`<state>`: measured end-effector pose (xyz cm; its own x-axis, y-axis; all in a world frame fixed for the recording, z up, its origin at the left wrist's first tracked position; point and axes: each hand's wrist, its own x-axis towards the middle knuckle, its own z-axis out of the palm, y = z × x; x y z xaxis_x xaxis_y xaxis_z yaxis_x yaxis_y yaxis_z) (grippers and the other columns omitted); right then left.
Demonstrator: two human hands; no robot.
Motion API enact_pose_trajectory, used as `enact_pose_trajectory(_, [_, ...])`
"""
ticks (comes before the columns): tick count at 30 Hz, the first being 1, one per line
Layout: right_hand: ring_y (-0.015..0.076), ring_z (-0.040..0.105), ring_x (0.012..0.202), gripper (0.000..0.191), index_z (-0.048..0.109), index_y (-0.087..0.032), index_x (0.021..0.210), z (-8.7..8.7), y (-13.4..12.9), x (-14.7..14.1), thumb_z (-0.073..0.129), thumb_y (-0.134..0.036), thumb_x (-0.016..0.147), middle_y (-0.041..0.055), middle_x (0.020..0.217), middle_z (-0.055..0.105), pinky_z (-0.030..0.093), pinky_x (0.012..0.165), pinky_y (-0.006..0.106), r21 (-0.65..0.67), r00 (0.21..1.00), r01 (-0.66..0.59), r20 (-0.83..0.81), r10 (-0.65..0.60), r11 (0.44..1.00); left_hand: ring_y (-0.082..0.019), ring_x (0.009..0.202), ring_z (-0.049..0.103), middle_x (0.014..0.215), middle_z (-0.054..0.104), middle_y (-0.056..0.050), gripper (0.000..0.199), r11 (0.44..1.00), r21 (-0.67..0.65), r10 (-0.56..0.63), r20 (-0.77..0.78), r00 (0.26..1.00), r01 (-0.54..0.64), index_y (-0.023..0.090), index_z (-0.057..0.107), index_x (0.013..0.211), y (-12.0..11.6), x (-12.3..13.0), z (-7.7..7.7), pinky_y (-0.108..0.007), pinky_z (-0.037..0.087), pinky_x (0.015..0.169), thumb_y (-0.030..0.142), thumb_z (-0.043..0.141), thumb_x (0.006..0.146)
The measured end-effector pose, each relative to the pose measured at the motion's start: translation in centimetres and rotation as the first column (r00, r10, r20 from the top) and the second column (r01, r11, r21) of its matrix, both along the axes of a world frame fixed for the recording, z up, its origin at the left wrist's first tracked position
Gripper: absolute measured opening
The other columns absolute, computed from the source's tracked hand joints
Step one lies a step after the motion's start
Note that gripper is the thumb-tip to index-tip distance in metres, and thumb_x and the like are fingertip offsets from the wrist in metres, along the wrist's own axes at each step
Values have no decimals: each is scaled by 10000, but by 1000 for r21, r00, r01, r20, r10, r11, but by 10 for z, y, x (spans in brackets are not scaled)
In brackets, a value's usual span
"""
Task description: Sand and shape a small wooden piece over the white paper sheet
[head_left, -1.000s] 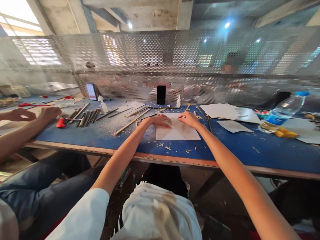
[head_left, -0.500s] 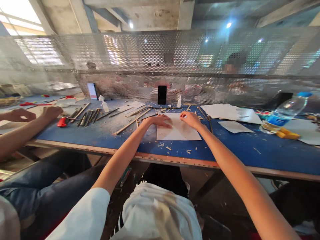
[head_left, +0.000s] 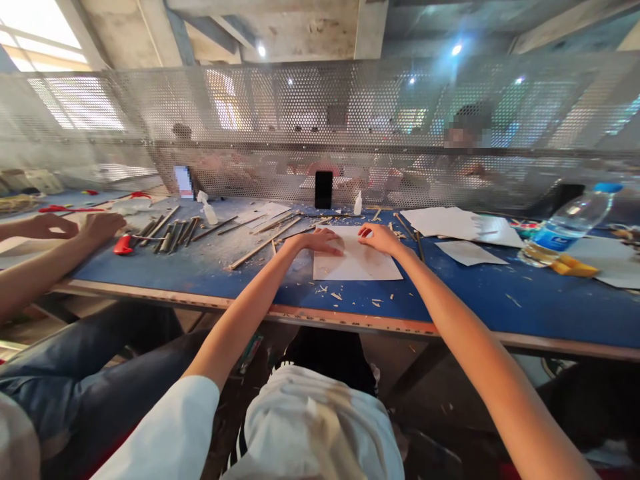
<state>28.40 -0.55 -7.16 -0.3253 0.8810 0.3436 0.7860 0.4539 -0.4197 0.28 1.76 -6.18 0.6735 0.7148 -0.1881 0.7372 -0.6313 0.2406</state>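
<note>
While both hands are resting on a white paper sheet [head_left: 356, 267] on the blue bench [head_left: 500, 300], the left hand [head_left: 320, 241] is lying flat at the sheet's top edge, its grip open and empty. The right hand [head_left: 381, 239] is pressing nearby with its fingers slightly curled; whether its grip is pinching something small is hard to tell from this angle. Wood shavings [head_left: 333, 295] are scattering near the sheet, while bamboo sticks [head_left: 167, 239] are lying farther left beside a red utility knife [head_left: 123, 245], just by a co-worker's hand [head_left: 103, 228].
</note>
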Motion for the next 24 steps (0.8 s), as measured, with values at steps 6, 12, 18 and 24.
enact_pose_trajectory(6, [245,746,861,123,808,-220,867,4,1,8,842,-338,859,77,952,841,535,789,330,-38,994,83,70,-80,996,-438,1633,180,1774,354,-27,1153,1000,4,15,-12,1000,-15,400,282,1753,-3,0,3,-593,180,1328,970,521,780])
enact_pose_trajectory(12, [220,736,817,107,792,-206,844,4,2,10,830,-305,855,64,914,839,513,738,300,-129,1000,8,31,-4,992,-447,1635,181,1799,298,-48,1179,999,2,36,-34,999,-35,354,283,1761,-5,2,4,-580,174,1331,968,513,782])
enact_pose_trajectory(18, [211,714,797,147,752,-199,799,3,0,10,814,-310,875,58,864,820,480,715,286,-72,997,68,36,-65,995,-434,1633,190,1772,361,-39,1156,1000,18,16,-15,1000,-16,373,300,1750,-3,1,2,-569,186,1330,959,533,781])
enact_pose_trajectory(24, [215,720,834,104,760,-198,832,4,-1,10,808,-276,881,67,916,828,482,732,288,-55,997,72,33,-71,996,-427,1640,190,1802,290,-61,1183,999,21,43,-41,998,-42,312,325,1747,-3,3,1,-528,172,1341,956,528,775])
